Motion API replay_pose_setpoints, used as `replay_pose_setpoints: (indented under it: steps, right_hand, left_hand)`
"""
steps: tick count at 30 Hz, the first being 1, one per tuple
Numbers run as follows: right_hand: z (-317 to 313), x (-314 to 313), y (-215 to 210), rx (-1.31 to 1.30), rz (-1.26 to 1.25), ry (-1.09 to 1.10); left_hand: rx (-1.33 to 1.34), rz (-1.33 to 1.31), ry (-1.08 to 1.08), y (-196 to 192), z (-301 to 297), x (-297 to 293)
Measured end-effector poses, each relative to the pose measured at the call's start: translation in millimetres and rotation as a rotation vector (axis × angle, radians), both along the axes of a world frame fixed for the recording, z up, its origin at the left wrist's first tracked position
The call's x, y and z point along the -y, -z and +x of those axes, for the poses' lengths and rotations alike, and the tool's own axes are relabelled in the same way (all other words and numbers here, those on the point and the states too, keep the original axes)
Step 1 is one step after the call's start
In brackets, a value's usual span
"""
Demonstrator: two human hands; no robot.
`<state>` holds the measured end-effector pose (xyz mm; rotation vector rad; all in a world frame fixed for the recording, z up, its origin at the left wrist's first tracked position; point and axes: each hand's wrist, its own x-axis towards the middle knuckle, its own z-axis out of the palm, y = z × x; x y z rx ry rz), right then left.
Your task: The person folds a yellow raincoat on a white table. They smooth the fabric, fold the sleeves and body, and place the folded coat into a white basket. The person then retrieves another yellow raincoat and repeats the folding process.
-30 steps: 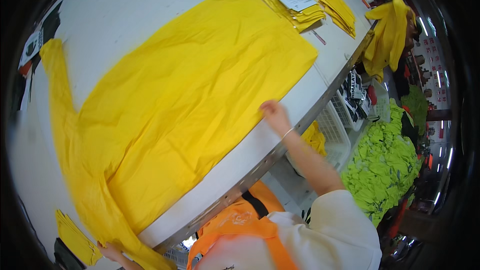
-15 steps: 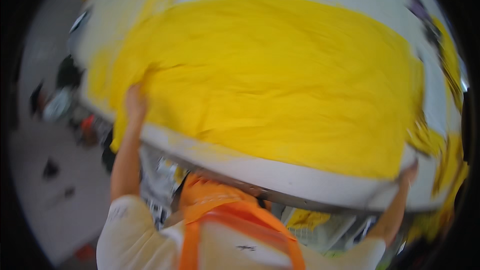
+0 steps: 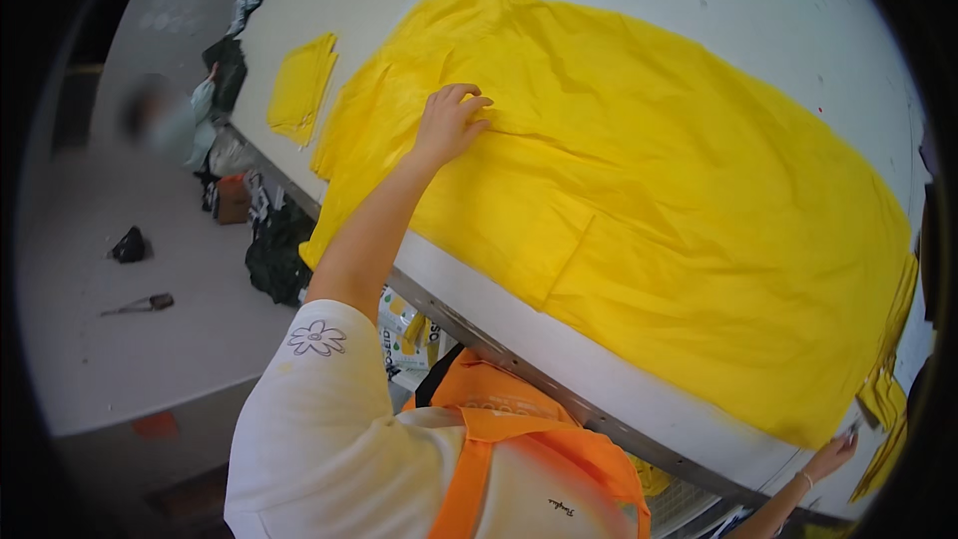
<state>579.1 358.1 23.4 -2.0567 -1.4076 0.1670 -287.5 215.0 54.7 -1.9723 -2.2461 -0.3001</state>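
A large yellow garment [image 3: 639, 200], thin and wrinkled, lies spread over the white table [image 3: 758, 20]. A patch like a pocket shows near its front edge, and a narrow part reaches out at the top left. My left hand [image 3: 451, 123] is over the garment's left part, fingers bent and apart, with nothing visible in them. At the garment's near right corner, my right hand [image 3: 830, 454] is closed at the table edge. Something small and dark sticks out by its fingertips; its kind is too small to make out.
Folded yellow cloth [image 3: 301, 90] lies on the table's far left, and more yellow pieces [image 3: 883, 409] hang at the right edge. Dark bundles [image 3: 279, 255] and a brown box [image 3: 233, 200] crowd the table's left side. Another person [image 3: 185, 125] is farther left, near the grey floor [image 3: 200, 329].
The view has turned. My left hand has moved off the garment's left end, inward over the cloth. My right hand stays near the garment's near right corner.
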Motion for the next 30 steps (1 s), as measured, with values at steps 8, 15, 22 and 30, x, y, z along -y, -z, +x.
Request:
replay_pose_setpoints:
  steps: [8,15,22,30]
  right_hand:
    - [-364,80,-33,-0.515,-0.180,-0.433]
    - [-625,100,-8,-0.642,-0.349,-0.778]
    - [-747,98,-8,-0.240,-0.252,-1.011]
    - [-778,69,-11,0.045,-0.313,-1.092]
  left_hand:
    - [0.405,-0.013,0.225,56,-40,-14]
    - [0.638,-0.080,0.186,69,-61,-16]
    - [1.321,-0.280,0.025,71,-90,-20]
    - [1.573,-0.290,-0.016,65,-83,-21]
